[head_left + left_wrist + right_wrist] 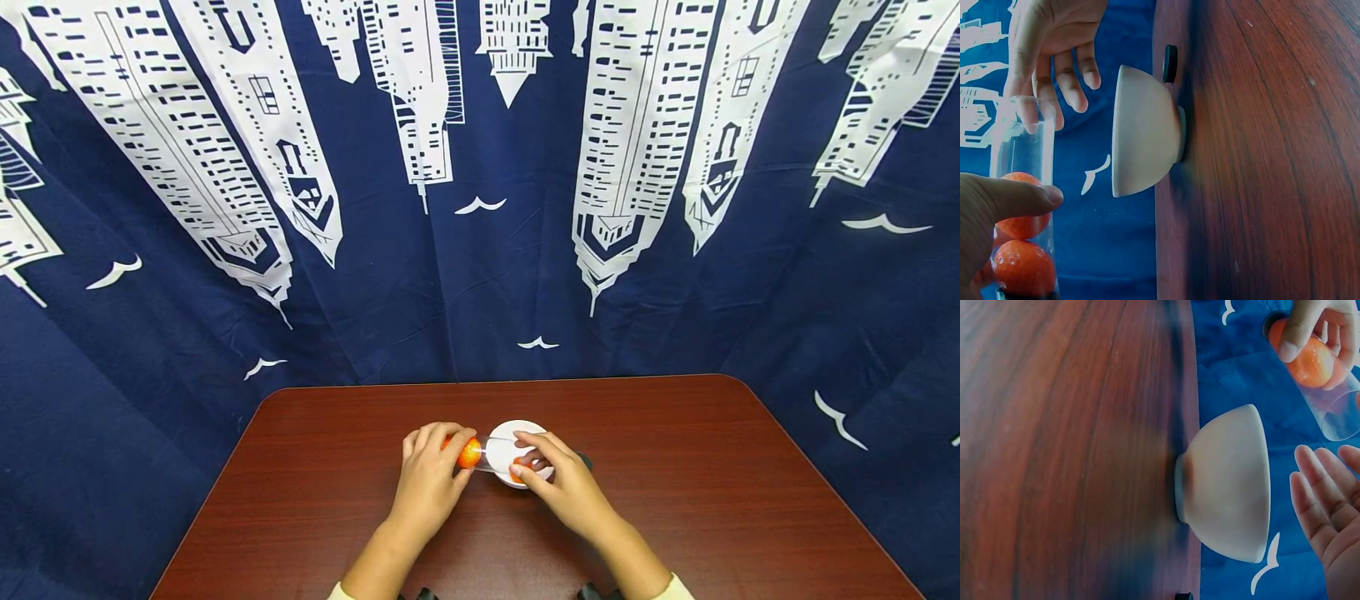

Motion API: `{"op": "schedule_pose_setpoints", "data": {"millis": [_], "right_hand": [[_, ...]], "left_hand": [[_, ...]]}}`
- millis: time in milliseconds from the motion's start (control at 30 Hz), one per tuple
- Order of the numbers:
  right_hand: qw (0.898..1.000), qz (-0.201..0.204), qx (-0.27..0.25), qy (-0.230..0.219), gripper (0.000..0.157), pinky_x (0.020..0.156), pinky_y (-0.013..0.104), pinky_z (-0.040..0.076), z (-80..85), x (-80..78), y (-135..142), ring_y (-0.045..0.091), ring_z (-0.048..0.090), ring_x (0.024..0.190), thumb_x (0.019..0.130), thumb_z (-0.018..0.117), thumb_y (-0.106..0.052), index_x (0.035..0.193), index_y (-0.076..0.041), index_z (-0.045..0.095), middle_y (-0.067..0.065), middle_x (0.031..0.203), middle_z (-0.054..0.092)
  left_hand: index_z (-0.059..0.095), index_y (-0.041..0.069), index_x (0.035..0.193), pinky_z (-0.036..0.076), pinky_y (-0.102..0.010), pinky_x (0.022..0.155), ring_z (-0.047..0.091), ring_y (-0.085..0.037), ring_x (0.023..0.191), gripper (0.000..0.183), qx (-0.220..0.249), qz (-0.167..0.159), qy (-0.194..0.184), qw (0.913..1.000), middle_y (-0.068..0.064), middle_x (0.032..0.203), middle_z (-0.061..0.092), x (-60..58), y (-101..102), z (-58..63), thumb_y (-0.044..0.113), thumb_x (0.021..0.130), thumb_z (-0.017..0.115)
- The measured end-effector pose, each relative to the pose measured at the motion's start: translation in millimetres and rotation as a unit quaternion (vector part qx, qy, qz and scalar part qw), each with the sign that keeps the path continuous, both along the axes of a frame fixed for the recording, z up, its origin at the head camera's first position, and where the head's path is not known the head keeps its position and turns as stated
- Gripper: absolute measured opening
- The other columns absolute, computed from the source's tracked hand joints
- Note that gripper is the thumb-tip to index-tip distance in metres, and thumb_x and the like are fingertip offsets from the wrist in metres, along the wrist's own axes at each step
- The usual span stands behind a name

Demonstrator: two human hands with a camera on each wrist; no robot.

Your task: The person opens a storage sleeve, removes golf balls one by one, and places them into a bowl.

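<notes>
My left hand [431, 471] grips a clear plastic tube [1032, 147], its thumb across the side. Two orange balls [1025, 269] sit inside toward its dark end. The tube lies nearly level, its uncovered mouth toward my right hand [573, 487]. That hand's thumb and forefinger are at the mouth, the other fingers loosely extended; whether they touch the rim is unclear. Beneath is a white bowl [517, 429], upright on the table. Another patch of orange [517, 471], probably a ball in the bowl, shows beside the right thumb in the head view.
A small dark disc, like a cap [1170, 64], lies on the brown wooden table [675, 467] just right of the bowl. A blue cloth [510, 275] printed with white buildings and birds hangs behind the table. Dark objects [590, 592] show at the near edge.
</notes>
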State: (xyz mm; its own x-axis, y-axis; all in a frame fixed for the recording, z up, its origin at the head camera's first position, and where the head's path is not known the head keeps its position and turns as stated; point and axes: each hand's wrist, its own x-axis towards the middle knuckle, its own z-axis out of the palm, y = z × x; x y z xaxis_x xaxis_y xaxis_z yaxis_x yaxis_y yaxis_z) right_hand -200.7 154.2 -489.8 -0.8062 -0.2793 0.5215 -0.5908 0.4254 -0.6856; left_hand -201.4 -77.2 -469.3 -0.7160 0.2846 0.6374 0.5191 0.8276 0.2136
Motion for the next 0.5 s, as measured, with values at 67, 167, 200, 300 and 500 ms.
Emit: {"op": "schedule_pose_setpoints", "data": {"millis": [67, 167, 200, 300, 500], "right_hand": [[1.000, 0.000, -0.003, 0.003, 0.047, 0.078, 0.033, 0.060, -0.1, 0.4, 0.2, 0.017, 0.071, 0.096, 0.093, 0.074, -0.019, 0.135, -0.006, 0.060, 0.009, 0.119, 0.067], [1.000, 0.002, -0.005, 0.006, 0.047, 0.077, 0.033, 0.060, -0.6, 1.1, 0.6, 0.018, 0.071, 0.095, 0.092, 0.074, -0.018, 0.135, -0.004, 0.060, 0.011, 0.118, 0.067], [1.000, 0.005, -0.004, 0.009, 0.046, 0.077, 0.033, 0.060, -0.9, 1.2, 0.7, 0.019, 0.071, 0.095, 0.093, 0.074, -0.018, 0.135, -0.004, 0.060, 0.011, 0.118, 0.067], [1.000, 0.010, -0.006, 0.008, 0.046, 0.077, 0.035, 0.060, -1.3, 2.0, 0.7, 0.020, 0.071, 0.095, 0.093, 0.074, -0.018, 0.135, -0.003, 0.060, 0.012, 0.118, 0.067], [1.000, 0.007, -0.013, -0.001, 0.046, 0.077, 0.035, 0.060, -2.6, 2.1, 1.1, 0.019, 0.071, 0.096, 0.092, 0.074, -0.018, 0.135, -0.010, 0.061, 0.008, 0.118, 0.067]], "left_hand": [[0.070, 0.021, 0.119, 0.040, -0.047, 0.101, 0.056, -0.024, 0.117, 0.057, -0.005, 0.001, 0.003, 1.0000, 0.002, 0.116, 0.064, 0.3, 0.5, 0.6, 0.014, 0.068, 0.094], [0.070, 0.021, 0.119, 0.039, -0.047, 0.101, 0.055, -0.024, 0.117, 0.057, -0.012, 0.004, 0.009, 0.9999, 0.002, 0.116, 0.064, 0.2, 1.0, 0.4, 0.015, 0.068, 0.094], [0.071, 0.021, 0.119, 0.039, -0.048, 0.101, 0.055, -0.025, 0.116, 0.057, -0.013, 0.004, 0.013, 0.9998, 0.001, 0.116, 0.064, 0.2, 1.1, 0.2, 0.014, 0.067, 0.094], [0.071, 0.021, 0.118, 0.038, -0.048, 0.101, 0.056, -0.025, 0.116, 0.058, -0.016, 0.002, 0.024, 0.9996, 0.001, 0.114, 0.064, 0.2, 1.3, -0.8, 0.013, 0.066, 0.095], [0.070, 0.020, 0.118, 0.038, -0.048, 0.101, 0.056, -0.025, 0.115, 0.061, -0.020, -0.003, 0.044, 0.9989, 0.000, 0.114, 0.064, -0.1, 2.6, -0.5, 0.009, 0.063, 0.095]]}}
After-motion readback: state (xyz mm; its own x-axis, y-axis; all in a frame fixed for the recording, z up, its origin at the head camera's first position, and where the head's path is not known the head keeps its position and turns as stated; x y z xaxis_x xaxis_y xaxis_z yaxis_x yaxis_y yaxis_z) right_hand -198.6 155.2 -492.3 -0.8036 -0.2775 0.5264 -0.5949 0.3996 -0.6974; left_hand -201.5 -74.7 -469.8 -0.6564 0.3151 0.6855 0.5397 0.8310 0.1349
